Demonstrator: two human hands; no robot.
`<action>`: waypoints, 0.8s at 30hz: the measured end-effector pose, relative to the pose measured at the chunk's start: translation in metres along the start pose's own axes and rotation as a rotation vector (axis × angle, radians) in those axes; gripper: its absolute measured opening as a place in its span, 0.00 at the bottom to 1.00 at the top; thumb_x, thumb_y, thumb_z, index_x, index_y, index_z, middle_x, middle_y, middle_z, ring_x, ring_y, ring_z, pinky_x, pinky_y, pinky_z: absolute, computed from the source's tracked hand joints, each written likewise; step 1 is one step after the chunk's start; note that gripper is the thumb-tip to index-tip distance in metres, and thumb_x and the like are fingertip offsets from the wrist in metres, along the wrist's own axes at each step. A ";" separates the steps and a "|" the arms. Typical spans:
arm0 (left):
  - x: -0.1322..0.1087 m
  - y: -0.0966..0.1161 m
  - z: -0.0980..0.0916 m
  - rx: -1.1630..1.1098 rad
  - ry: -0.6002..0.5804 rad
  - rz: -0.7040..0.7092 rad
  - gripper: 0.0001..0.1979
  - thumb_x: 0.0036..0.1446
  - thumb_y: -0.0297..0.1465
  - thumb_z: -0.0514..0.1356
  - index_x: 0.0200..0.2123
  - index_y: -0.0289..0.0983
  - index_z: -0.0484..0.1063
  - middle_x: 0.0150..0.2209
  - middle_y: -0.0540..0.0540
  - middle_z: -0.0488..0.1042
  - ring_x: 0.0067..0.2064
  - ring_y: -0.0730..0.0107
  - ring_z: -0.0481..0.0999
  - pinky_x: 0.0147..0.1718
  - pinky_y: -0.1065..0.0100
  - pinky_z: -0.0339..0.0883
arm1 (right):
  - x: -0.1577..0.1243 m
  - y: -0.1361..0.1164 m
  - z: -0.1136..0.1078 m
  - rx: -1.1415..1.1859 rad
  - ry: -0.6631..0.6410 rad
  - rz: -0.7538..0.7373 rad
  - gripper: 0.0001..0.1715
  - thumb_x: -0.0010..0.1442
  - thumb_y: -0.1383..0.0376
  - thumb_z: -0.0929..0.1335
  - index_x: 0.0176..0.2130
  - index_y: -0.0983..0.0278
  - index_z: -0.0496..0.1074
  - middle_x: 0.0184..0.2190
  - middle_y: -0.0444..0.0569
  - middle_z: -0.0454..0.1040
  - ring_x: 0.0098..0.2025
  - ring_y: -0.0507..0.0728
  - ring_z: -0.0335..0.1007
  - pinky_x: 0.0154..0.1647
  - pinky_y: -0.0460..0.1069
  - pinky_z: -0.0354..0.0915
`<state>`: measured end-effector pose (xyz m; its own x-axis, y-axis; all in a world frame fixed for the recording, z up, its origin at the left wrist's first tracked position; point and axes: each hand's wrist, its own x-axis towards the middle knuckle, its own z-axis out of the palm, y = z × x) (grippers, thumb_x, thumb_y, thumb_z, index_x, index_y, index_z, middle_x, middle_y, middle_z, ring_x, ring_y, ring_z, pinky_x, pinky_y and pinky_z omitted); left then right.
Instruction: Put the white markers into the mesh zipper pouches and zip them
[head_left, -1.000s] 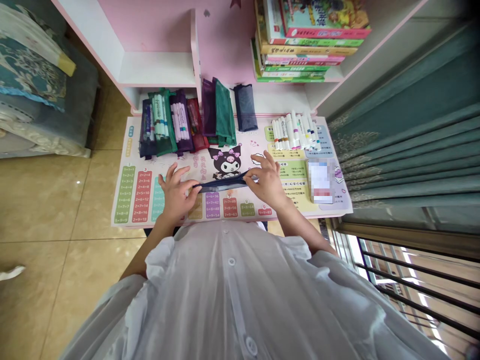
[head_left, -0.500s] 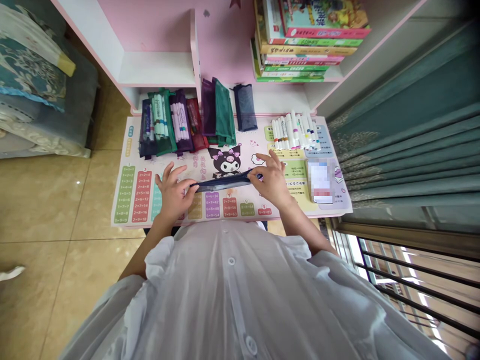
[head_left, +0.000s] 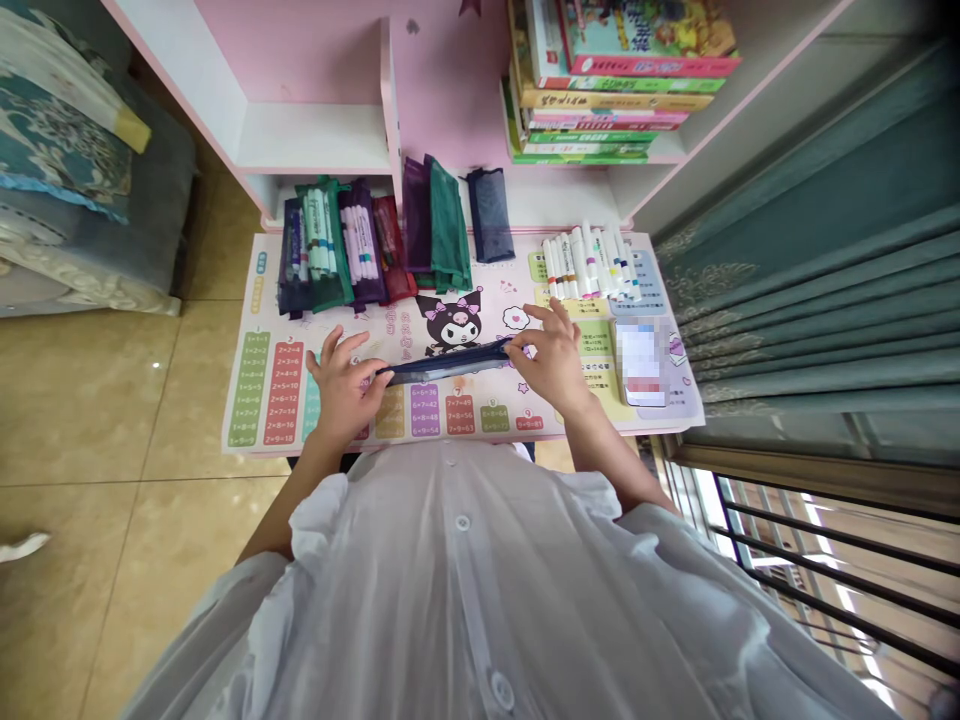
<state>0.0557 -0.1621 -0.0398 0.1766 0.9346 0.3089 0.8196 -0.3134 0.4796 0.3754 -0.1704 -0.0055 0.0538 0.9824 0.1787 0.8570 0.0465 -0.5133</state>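
A dark blue mesh zipper pouch (head_left: 448,362) is stretched sideways between my two hands above the desk mat, seen nearly edge-on. My left hand (head_left: 346,390) pinches its left end between thumb and forefinger, the other fingers spread. At the opposite end, the thumb and forefinger of my right hand (head_left: 553,358) close on the top corner near the zipper. Whether markers lie inside this pouch I cannot tell. Beyond my right hand lies a row of white markers (head_left: 589,264) with coloured bands. Another navy mesh pouch (head_left: 491,215) lies flat at the back of the desk.
Pouches filled with markers (head_left: 322,245) lie at the back left, beside flat purple and green pouches (head_left: 450,225). A phone (head_left: 640,362) rests on the right of the printed desk mat (head_left: 495,400). Books (head_left: 600,125) are stacked on the shelf, and a curtain (head_left: 810,250) hangs at right.
My right hand has shifted slightly right along with its end of the pouch, and my left hand slightly left. The pouch looks pulled straighter. Everything else stays in place.
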 end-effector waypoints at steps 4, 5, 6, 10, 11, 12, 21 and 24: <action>-0.001 -0.004 -0.003 0.004 0.000 -0.016 0.14 0.62 0.45 0.61 0.32 0.45 0.81 0.58 0.43 0.74 0.70 0.41 0.57 0.65 0.36 0.40 | 0.001 0.005 -0.004 -0.018 0.016 0.024 0.09 0.58 0.65 0.69 0.26 0.61 0.75 0.62 0.55 0.71 0.73 0.78 0.49 0.62 0.80 0.53; -0.001 -0.005 -0.003 0.002 0.007 -0.017 0.14 0.62 0.46 0.61 0.32 0.45 0.80 0.57 0.43 0.74 0.70 0.42 0.57 0.66 0.36 0.39 | 0.001 0.006 -0.005 -0.020 0.019 0.028 0.09 0.58 0.65 0.69 0.26 0.61 0.75 0.62 0.55 0.71 0.72 0.79 0.49 0.62 0.80 0.53; -0.001 -0.006 -0.003 0.000 0.012 -0.019 0.14 0.62 0.46 0.61 0.32 0.44 0.80 0.57 0.44 0.74 0.70 0.42 0.57 0.66 0.37 0.39 | 0.001 0.006 -0.006 -0.022 0.023 0.033 0.09 0.58 0.65 0.69 0.26 0.62 0.75 0.62 0.56 0.71 0.72 0.79 0.49 0.62 0.80 0.54; -0.002 -0.008 -0.003 -0.010 0.023 -0.025 0.15 0.62 0.46 0.61 0.32 0.44 0.80 0.57 0.44 0.74 0.70 0.43 0.57 0.67 0.38 0.38 | 0.001 0.007 -0.008 -0.015 0.035 0.043 0.09 0.58 0.64 0.69 0.26 0.61 0.75 0.62 0.56 0.71 0.72 0.79 0.50 0.61 0.80 0.54; -0.002 -0.008 -0.003 -0.015 0.026 -0.023 0.15 0.62 0.46 0.60 0.32 0.45 0.80 0.57 0.44 0.74 0.70 0.43 0.57 0.67 0.37 0.38 | 0.001 0.007 -0.009 -0.010 0.036 0.044 0.09 0.58 0.64 0.69 0.26 0.61 0.75 0.62 0.56 0.71 0.72 0.79 0.50 0.61 0.80 0.54; -0.002 -0.009 -0.003 -0.020 0.028 -0.021 0.15 0.62 0.46 0.60 0.32 0.45 0.80 0.57 0.44 0.74 0.70 0.42 0.56 0.67 0.37 0.38 | 0.001 0.007 -0.009 -0.006 0.036 0.045 0.09 0.58 0.64 0.69 0.26 0.61 0.75 0.62 0.56 0.71 0.72 0.79 0.49 0.61 0.80 0.54; -0.003 -0.008 -0.004 -0.033 0.016 -0.030 0.15 0.62 0.47 0.60 0.32 0.45 0.80 0.58 0.44 0.73 0.70 0.42 0.56 0.67 0.36 0.37 | 0.003 0.013 -0.010 0.028 0.030 0.066 0.08 0.57 0.63 0.70 0.27 0.61 0.76 0.62 0.54 0.70 0.72 0.77 0.50 0.64 0.79 0.53; -0.003 -0.007 -0.004 -0.028 0.006 -0.026 0.15 0.62 0.47 0.60 0.32 0.45 0.80 0.58 0.44 0.73 0.70 0.41 0.56 0.66 0.35 0.38 | 0.005 0.013 -0.011 0.042 0.030 0.087 0.10 0.58 0.63 0.69 0.26 0.61 0.75 0.63 0.54 0.69 0.73 0.77 0.50 0.64 0.78 0.54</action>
<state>0.0471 -0.1630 -0.0402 0.1522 0.9413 0.3012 0.8084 -0.2939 0.5100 0.3922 -0.1675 -0.0015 0.1434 0.9772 0.1567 0.8261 -0.0310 -0.5627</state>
